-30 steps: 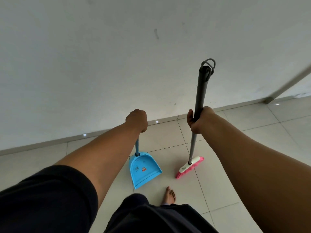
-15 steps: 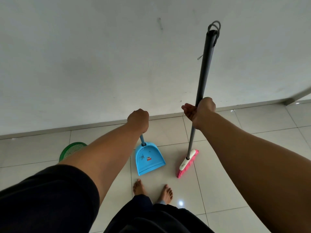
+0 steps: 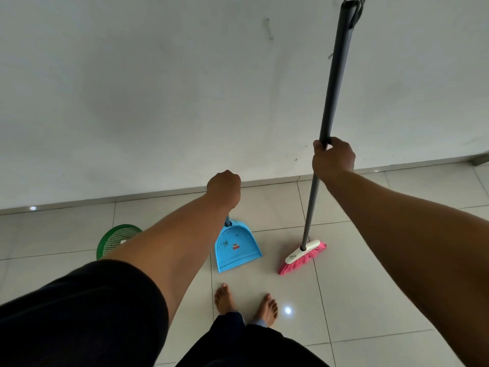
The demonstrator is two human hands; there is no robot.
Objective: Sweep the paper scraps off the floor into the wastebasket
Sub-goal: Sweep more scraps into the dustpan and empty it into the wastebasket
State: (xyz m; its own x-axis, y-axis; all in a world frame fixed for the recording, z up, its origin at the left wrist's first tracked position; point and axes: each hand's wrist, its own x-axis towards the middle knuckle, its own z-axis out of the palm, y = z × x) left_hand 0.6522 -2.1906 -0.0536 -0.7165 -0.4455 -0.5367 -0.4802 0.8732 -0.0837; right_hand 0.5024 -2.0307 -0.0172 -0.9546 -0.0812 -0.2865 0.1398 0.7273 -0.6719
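Broom (image 3: pixel 328 123) stands nearly upright in the right hand (image 3: pixel 334 158), whose fingers are wrapped round the grey pole about midway up; below that grip the pink bristle head (image 3: pixel 303 258) rests on the tiled floor (image 3: pixel 370 300). Left hand (image 3: pixel 223 188) is clenched over the top of the blue dustpan (image 3: pixel 236 247) handle, the pan sitting on the floor beneath the fist. Left of that grip, partly hidden by the forearm, stands the green wastebasket (image 3: pixel 116 238). No paper scraps can be made out on the tiles.
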